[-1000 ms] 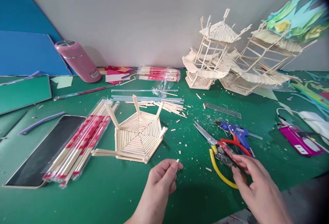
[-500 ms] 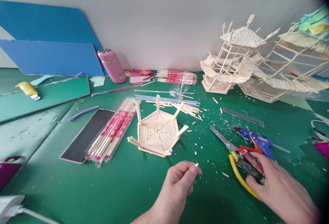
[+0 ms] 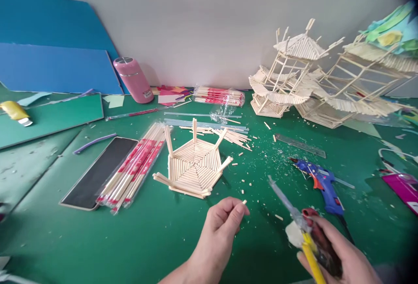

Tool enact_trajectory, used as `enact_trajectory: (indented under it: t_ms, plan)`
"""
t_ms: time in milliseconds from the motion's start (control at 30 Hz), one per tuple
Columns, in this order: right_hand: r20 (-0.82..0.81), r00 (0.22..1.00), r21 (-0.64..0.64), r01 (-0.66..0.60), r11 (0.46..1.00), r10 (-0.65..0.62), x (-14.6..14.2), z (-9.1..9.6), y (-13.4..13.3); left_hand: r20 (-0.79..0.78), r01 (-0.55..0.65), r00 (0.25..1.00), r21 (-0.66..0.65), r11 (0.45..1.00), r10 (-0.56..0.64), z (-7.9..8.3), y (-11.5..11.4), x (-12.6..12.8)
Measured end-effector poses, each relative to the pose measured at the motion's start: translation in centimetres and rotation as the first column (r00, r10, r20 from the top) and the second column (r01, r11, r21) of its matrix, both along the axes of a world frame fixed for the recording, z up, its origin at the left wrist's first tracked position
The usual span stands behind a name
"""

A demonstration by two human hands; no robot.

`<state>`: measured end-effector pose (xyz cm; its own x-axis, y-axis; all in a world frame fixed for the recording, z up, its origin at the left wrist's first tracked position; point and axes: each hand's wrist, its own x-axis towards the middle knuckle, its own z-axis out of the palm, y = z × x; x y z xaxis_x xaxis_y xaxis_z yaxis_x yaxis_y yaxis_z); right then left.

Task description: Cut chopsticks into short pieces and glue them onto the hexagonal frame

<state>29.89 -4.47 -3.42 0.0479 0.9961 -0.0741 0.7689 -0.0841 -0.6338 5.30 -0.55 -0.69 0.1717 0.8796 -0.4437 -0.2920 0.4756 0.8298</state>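
My left hand (image 3: 224, 227) is closed in a pinch on a short wooden stick piece (image 3: 244, 202), just in front of the hexagonal stick base (image 3: 196, 166). This base lies flat, with paired sticks standing or leaning outward at its corners. My right hand (image 3: 346, 249) is wrapped round a pair of long-nosed pliers (image 3: 284, 197), lifted off the table with the jaws pointing forward and left. The pliers have dark red and yellow handles and look blurred; a pale patch near their pivot is unclear. The blue glue gun (image 3: 321, 182) lies beyond my right hand.
Bagged sticks (image 3: 137, 166) lie partly over a dark flat panel (image 3: 101, 171). Loose sticks (image 3: 231, 138) and small offcuts are scattered behind the base. Two stick pavilion models (image 3: 284, 97) stand back right. A pink flask (image 3: 133, 79) is beside blue boards (image 3: 52, 66).
My right hand has picked the pliers up from beside the glue gun and turned them. My left hand still pinches the stick piece. The view has shifted slightly right.
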Motion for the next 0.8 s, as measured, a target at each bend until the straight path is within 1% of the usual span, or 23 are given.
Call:
enact_trajectory:
  t_ms: [67,100,233,300,400,467,533,700,800]
  plan:
    - [0.058,0.990,-0.087,-0.122,0.989,0.127,0.3,-0.4,-0.7,-0.018,0.000,1.000,0.025,1.000,0.000,0.0,0.1,0.0]
    - [0.099,0.981,-0.116,-0.157,0.981,0.169,0.4,-0.6,-1.0,-0.028,-0.001,1.000,0.038,0.999,0.002,0.0,0.2,0.0]
    - [0.286,0.933,-0.151,-0.182,0.972,0.219,0.2,-1.0,-2.0,-0.050,0.005,0.999,0.091,0.996,-0.001,0.1,0.3,0.1]
    - [0.365,0.886,-0.176,-0.235,0.956,0.285,-0.2,-0.8,-2.1,-0.054,0.005,0.999,0.123,0.992,0.001,0.2,0.3,0.1]
    - [0.419,0.823,-0.217,-0.321,0.922,0.384,-0.6,-0.4,-1.8,-0.063,0.007,0.998,0.162,0.987,0.003,0.1,0.3,0.1]
    - [0.446,0.804,-0.213,-0.332,0.919,0.393,-0.9,-0.2,-1.7,-0.073,0.010,0.997,0.174,0.985,0.003,-0.1,0.3,0.1]
    - [0.457,0.802,-0.178,-0.342,0.923,0.386,-1.3,0.0,-1.6,-0.076,0.008,0.997,0.189,0.982,0.006,-0.2,0.3,0.1]
    - [0.373,0.849,-0.106,-0.362,0.926,0.375,-2.1,0.8,-1.4,-0.048,0.007,0.999,0.240,0.971,0.005,-0.4,0.1,0.1]
    - [0.330,0.870,-0.081,-0.362,0.929,0.367,-2.4,1.1,-1.3,-0.048,0.028,0.999,0.252,0.967,-0.016,-0.4,0.1,0.1]
